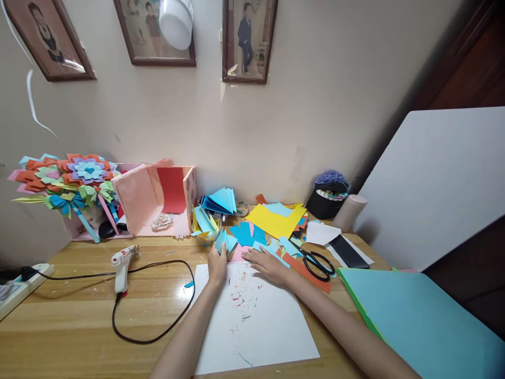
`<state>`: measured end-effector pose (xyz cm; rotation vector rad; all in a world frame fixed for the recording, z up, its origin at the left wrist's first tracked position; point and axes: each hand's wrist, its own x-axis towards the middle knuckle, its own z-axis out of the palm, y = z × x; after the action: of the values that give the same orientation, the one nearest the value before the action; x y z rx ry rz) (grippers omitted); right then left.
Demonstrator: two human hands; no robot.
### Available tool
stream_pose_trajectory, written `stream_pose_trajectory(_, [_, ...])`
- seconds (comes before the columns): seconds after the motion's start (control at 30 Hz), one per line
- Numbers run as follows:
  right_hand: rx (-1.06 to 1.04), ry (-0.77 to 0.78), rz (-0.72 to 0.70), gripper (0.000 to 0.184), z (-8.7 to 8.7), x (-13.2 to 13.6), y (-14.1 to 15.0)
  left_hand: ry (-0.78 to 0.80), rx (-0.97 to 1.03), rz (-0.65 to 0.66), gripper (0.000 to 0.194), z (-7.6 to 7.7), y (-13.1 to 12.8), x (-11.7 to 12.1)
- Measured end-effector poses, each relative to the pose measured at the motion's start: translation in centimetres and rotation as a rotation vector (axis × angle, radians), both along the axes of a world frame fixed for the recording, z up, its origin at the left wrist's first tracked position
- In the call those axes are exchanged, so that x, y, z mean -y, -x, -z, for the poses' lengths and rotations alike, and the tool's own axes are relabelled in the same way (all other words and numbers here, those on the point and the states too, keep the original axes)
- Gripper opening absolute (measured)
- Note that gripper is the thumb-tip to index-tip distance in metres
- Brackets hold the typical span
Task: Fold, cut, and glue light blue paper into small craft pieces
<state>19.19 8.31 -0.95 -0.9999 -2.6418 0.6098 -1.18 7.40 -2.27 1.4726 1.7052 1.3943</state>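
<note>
Blue paper [221, 239] sits pinched in left fingers [223, 252], right fingers [253, 256] outstretched over scraps [248, 234] near scissors [317, 265].

The left hand's [218, 267] fingers cover the lower part of a light blue paper piece [221, 240]. The right hand [270, 265] hides part of the white sheet [272, 331] beneath it. Just beyond the right hand, the tips of the scissors [306, 255] seem lost among paper scraps [248, 233]. Between the forearms [190, 332], both cut off below, coloured flecks [238, 301] are too small to make out. Well right of the right hand, blue-green sheets [418, 310] run out of view; so does the power strip [35, 279], far left of the left hand.
</note>
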Motion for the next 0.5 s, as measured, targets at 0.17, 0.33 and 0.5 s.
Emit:
stream_pose_trajectory(0.17, [-0.010, -0.077, 0.045, 0.039, -0.4, -1.8, -1.7, 0.012, -0.027, -0.019, 0.039, 0.0, 0.0, -0.2])
stream_pose_trajectory(0.33, [0.071, -0.161, 0.090, 0.037, -1.8, -5.0, -3.8, 0.018, -0.050, -0.025, 0.039, 0.3, 0.1, -0.3])
stream_pose_trajectory(0.5, [0.089, -0.223, 0.163, 0.035, -2.6, -5.2, -4.6, 0.022, -0.052, -0.018, 0.038, 0.9, -0.1, -0.7])
